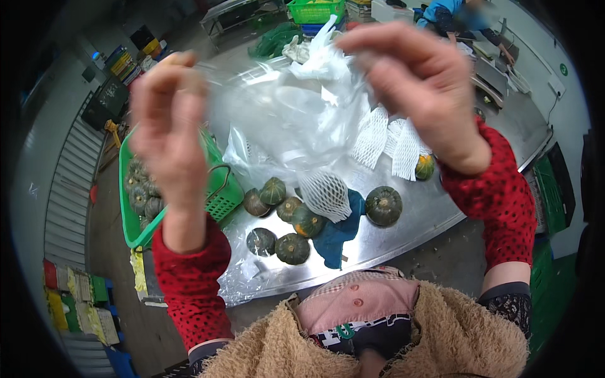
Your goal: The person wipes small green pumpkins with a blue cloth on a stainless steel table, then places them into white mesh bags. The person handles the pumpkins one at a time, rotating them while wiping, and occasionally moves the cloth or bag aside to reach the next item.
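Observation:
A clear plastic bag (283, 113), blurred by motion, spreads in the air over the metal table (403, 242). My left hand (170, 126) pinches its left side with curled fingers. On the other side my right hand (416, 88) has its thumb and fingers bent toward the bag's edge; both sets of fingertips are smeared. Beneath the bag sit several dark green squashes, among them a squash (292, 249) at the front and a larger squash (384, 206) at right. A white foam net sleeve (325, 195) covers one beside a dark teal cloth (337, 242).
A green crate (129, 217) of squashes stands at the left of the table. More foam net sleeves (370, 138) lie at right, near an orange-and-green squash (425, 167). Beyond is a green basket (315, 11); a person in blue (444, 12) works at far right.

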A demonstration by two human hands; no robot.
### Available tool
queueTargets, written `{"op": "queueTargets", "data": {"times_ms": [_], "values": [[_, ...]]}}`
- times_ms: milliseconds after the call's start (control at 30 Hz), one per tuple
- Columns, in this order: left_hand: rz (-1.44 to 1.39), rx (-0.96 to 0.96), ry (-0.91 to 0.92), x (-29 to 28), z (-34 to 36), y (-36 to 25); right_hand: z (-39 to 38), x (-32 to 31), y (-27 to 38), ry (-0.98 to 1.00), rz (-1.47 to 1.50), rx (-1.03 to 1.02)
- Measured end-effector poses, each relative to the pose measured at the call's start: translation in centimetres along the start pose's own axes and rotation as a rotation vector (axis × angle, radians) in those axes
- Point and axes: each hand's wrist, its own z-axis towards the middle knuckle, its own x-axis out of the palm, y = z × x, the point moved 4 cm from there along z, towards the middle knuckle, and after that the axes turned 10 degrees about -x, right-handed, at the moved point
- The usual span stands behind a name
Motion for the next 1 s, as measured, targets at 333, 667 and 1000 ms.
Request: {"op": "queueTargets", "data": {"times_ms": [333, 667, 1000], "values": [[0.256, -0.315, -0.408, -7.9, -14.9, 2.4, -9.7, 4.9, -7.8, -0.03, 0.268, 0.501], [1.503, -1.075, 0.606, -21.5, -49.1, 14.1, -32.1, 1.9, -21.2, 0.214, -0.804, 0.772], [1.716, -1.104, 0.479, -22.7, -38.4, 12.9, -29.9, 6.0, -30.0, 0.716, -0.954, 0.722]]}}
